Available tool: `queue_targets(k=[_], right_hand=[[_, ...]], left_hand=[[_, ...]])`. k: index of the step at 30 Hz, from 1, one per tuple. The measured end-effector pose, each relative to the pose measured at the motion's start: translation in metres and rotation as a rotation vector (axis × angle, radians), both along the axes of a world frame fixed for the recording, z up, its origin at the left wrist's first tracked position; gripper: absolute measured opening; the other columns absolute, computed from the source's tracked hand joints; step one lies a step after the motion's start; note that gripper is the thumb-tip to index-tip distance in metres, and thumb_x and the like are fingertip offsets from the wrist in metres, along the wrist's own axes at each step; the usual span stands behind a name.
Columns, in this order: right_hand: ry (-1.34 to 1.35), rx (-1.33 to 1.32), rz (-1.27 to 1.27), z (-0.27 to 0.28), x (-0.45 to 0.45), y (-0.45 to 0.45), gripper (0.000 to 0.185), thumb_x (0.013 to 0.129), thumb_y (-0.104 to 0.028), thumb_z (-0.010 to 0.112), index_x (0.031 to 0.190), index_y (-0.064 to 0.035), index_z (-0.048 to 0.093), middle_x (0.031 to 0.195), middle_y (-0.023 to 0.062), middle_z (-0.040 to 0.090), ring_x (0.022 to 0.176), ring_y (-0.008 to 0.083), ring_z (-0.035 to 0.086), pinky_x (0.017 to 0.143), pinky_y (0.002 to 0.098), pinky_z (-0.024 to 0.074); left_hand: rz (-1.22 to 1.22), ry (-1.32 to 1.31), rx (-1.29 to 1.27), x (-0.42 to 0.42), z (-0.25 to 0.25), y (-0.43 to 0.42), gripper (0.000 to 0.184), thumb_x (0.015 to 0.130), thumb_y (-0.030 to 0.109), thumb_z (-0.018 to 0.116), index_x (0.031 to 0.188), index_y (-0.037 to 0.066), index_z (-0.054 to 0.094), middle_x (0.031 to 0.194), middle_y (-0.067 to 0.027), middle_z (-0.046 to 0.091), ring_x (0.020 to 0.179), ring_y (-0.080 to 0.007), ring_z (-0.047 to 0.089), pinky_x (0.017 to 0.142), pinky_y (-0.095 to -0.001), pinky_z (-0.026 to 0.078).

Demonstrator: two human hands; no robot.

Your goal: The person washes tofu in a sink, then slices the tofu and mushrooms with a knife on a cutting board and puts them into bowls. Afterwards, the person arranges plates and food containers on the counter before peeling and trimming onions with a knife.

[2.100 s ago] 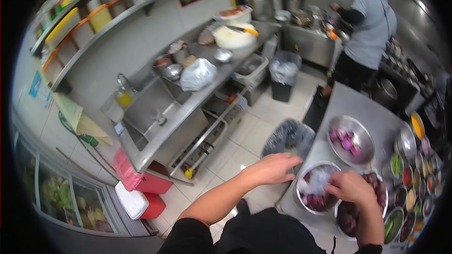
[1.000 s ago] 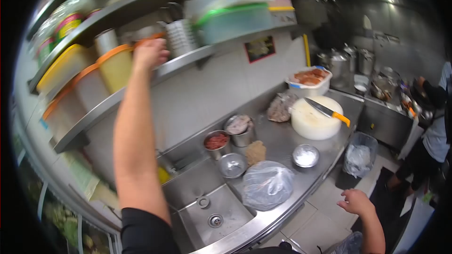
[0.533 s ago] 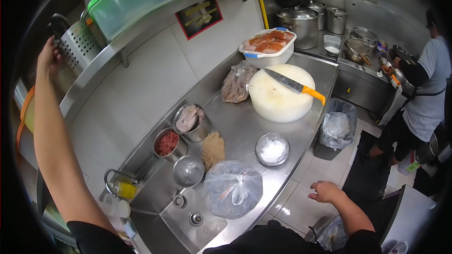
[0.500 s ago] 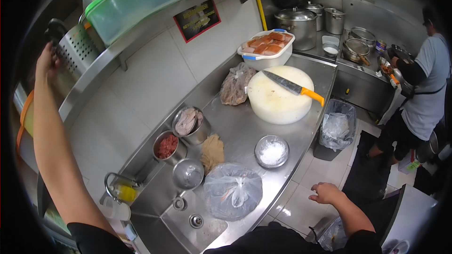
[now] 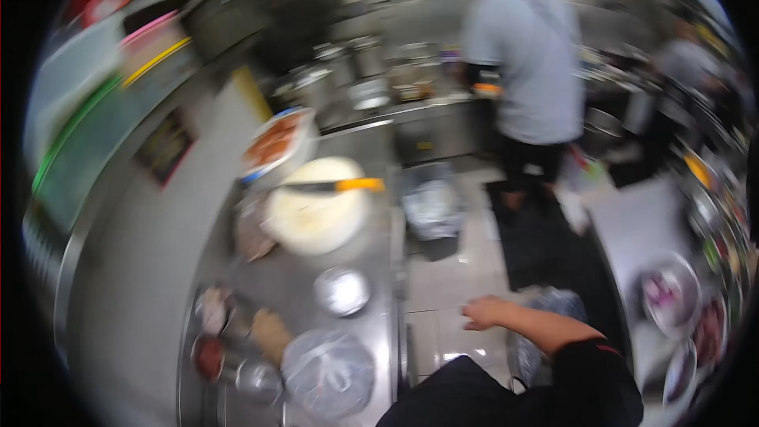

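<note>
- The right hand [image 5: 482,313] is alone over the floor tiles, with 12 o'clock taken as straight ahead of it. Its fingers are loosely bent and not closed; I see nothing in them.
- The left hand has left the view. 0.5 s ago it was up at the perforated holder [image 5: 49,251], which now stands blurred at about 10 o'clock. Whether its fingers hold something, I cannot tell.
- The nearest thing to the right hand is the plastic-lined bin [image 5: 528,354], partly hidden under the forearm, toward 4 o'clock.
- The view has turned rightward, so the steel surface [image 5: 291,285] now lies on the left. On it, the tied bag [image 5: 328,375] is between 8 and 9 o'clock.
- At 3 o'clock, the metal bowl [image 5: 686,304] with purple pieces [image 5: 660,291] has come into sight. I judge that the reach at the shelf has been interrupted or ended.
- At 10 o'clock, the knife [image 5: 336,186] lies across the round block [image 5: 318,220].
- Farther, near 12 o'clock, 1 co-worker [image 5: 530,63] stands turned away.
</note>
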State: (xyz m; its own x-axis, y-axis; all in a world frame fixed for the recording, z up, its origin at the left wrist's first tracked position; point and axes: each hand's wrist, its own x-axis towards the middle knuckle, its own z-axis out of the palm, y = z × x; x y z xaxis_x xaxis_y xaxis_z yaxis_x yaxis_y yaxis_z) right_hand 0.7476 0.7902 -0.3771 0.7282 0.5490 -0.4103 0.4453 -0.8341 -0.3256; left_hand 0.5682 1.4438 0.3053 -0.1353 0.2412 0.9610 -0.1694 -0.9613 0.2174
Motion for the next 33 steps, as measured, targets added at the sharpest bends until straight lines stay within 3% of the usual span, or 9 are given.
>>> queue_targets(k=[8,17,18,19,20,22,25,29,33], right_hand=[[-0.07,0.095,-0.22,0.027,-0.124,-0.031,0.041,0.087,-0.039,0.068,0.108,-0.0034,0.066,0.103,0.0182,0.069,0.096,0.0382,0.067,0.083,0.0473,0.0535],[0.16,0.843,-0.126,0.12,-0.317,0.024,0.045,0.092,-0.036,0.066,0.12,-0.0003,0.06,0.099,0.0125,0.07,0.09,0.0246,0.067,0.08,0.0354,0.0529],[0.232,0.941,-0.159,0.133,-0.331,0.032,0.051,0.094,-0.037,0.064,0.128,-0.0004,0.054,0.099,0.0103,0.068,0.087,0.0211,0.066,0.079,0.0337,0.0526],[0.3,1.039,-0.194,0.144,-0.344,0.037,0.056,0.096,-0.038,0.062,0.136,-0.0006,0.048,0.098,0.0081,0.067,0.084,0.0176,0.065,0.078,0.0321,0.0524],[0.406,1.189,-0.29,0.15,-0.352,0.044,0.06,0.098,-0.038,0.06,0.141,-0.0012,0.042,0.099,0.0064,0.065,0.082,0.0151,0.064,0.077,0.0307,0.0521],[0.599,1.503,-0.484,0.162,-0.37,0.045,0.064,0.102,-0.038,0.053,0.151,-0.0041,0.029,0.102,0.0043,0.061,0.077,0.0108,0.062,0.074,0.0275,0.0511],[0.713,1.798,-0.744,0.158,-0.388,0.025,0.04,0.102,-0.038,0.052,0.125,-0.0056,0.052,0.102,0.0047,0.061,0.072,0.0093,0.06,0.069,0.026,0.05],[0.314,1.722,-0.934,0.138,-0.42,-0.031,0.025,0.101,-0.03,0.056,0.108,-0.0058,0.058,0.093,0.0025,0.062,0.07,0.007,0.057,0.064,0.0239,0.0486],[-0.262,1.4,-0.991,0.12,-0.453,-0.106,0.021,0.097,-0.023,0.063,0.102,-0.0031,0.061,0.086,0.004,0.066,0.072,0.012,0.062,0.062,0.0273,0.0505]], left_hand=[[-0.285,-0.015,-0.08,-0.067,-0.15,-0.047,0.021,0.1,0.027,0.052,0.109,0.008,0.057,0.089,-0.0038,0.054,0.067,-0.0101,0.056,0.061,-0.023,0.05],[-1.025,0.424,-0.275,-0.082,-0.367,-0.182,0.024,0.099,0.019,0.053,0.119,0.006,0.054,0.097,-0.0062,0.054,0.074,-0.0108,0.058,0.062,-0.0218,0.049],[-1.141,0.505,-0.266,-0.078,-0.392,-0.217,0.025,0.099,0.018,0.054,0.12,0.005,0.054,0.098,-0.0065,0.054,0.075,-0.0109,0.058,0.062,-0.0217,0.049],[-1.053,0.689,-0.247,-0.101,-0.405,-0.287,0.016,0.098,0.022,0.046,0.099,0.008,0.052,0.096,-0.0099,0.057,0.066,-0.0166,0.063,0.055,-0.0243,0.052],[-1.214,0.683,-0.153,-0.103,-0.436,-0.324,0.021,0.095,0.005,0.047,0.115,0.003,0.053,0.102,-0.0086,0.054,0.071,-0.0137,0.059,0.059,-0.0224,0.047],[-1.397,0.784,-0.255,-0.121,-0.478,-0.382,0.018,0.094,0.003,0.046,0.112,0.002,0.052,0.098,-0.0109,0.055,0.068,-0.0151,0.059,0.06,-0.025,0.048],[-1.65,0.941,-0.287,-0.17,-0.516,-0.438,0.017,0.093,0.001,0.048,0.111,0.001,0.047,0.091,-0.0113,0.056,0.066,-0.0163,0.06,0.063,-0.0291,0.051],[-1.651,1.23,-0.244,-0.216,-0.539,-0.497,0.026,0.089,0.0,0.054,0.112,0.0,0.042,0.092,-0.0134,0.058,0.069,-0.0187,0.066,0.069,-0.0337,0.055],[-1.372,1.121,0.427,-0.238,-0.52,-0.601,0.029,0.083,0.001,0.066,0.107,-0.003,0.05,0.101,-0.0205,0.064,0.081,-0.0267,0.069,0.07,-0.0381,0.054]])
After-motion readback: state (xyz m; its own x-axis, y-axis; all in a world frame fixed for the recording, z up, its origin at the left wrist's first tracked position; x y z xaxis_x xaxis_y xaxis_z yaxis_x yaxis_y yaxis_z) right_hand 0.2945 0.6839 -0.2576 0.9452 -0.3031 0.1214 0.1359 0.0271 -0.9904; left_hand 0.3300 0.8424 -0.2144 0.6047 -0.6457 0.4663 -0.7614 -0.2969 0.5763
